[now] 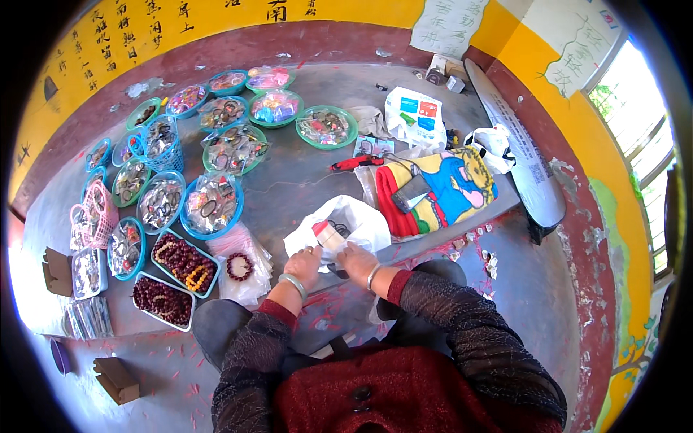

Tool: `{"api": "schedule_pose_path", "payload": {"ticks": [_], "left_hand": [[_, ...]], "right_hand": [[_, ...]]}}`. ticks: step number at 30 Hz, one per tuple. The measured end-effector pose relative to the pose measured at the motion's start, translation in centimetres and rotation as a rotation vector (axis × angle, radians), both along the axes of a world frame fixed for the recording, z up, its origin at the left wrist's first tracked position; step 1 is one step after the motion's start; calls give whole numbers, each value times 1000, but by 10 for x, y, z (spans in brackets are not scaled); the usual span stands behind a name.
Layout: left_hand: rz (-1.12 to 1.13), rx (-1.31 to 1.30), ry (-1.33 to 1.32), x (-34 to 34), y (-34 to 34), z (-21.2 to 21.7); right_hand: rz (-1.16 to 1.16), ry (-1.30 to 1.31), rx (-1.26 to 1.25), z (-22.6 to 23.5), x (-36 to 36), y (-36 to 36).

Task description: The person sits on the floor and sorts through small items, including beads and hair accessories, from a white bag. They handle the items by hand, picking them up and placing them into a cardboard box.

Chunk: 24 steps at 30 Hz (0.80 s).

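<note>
A white plastic bag [369,222] lies open in front of my knees, with dark looped items [339,229] inside its mouth. My left hand [302,265] is closed at the bag's near left edge. At the near right edge, my right hand [356,263] is closed too, its fingertips close to the left hand's. A pale, flat, box-like piece with a red end [328,235] slants over the bag's mouth just beyond my fingers. Its lower end meets my right fingers, and whether they grip it or only the bag's edge is hard to see.
Baskets and bowls of bagged trinkets [211,205] crowd the left side. Nearer stand trays of dark red bead bracelets [184,261] beside a stack of clear bags [245,278]. Right are a colourful folded cloth [440,189], a red-handled tool [356,163] and a long grey board [516,137].
</note>
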<state>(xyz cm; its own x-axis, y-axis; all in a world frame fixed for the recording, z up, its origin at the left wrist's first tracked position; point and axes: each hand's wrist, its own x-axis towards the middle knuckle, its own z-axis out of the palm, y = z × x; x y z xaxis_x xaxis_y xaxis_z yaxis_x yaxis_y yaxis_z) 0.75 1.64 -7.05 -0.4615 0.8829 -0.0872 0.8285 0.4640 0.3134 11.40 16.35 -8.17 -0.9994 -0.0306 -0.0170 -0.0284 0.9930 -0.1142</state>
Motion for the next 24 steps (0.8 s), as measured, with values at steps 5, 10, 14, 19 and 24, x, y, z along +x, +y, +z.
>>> {"api": "schedule_pose_path", "payload": {"ticks": [5,10,14,19,24], "left_hand": [[-81,-78,-66,35,-13,-18],[-94,-188,-193,49,-21,-9],[-158,-232,-232,46,-18,3],[-141,-230,-213,42,-22,-14],[-156,-181,-223,41,-20,-29]], "right_hand": [[-218,-560,-183,-24,-20,19],[-519,-302,-284,-52,-52,40],[-645,-418,-209,-68,-64,40],[-751,-557,-194,-47,-71,19],[-779,-385,-291,-79,-73,28]]}}
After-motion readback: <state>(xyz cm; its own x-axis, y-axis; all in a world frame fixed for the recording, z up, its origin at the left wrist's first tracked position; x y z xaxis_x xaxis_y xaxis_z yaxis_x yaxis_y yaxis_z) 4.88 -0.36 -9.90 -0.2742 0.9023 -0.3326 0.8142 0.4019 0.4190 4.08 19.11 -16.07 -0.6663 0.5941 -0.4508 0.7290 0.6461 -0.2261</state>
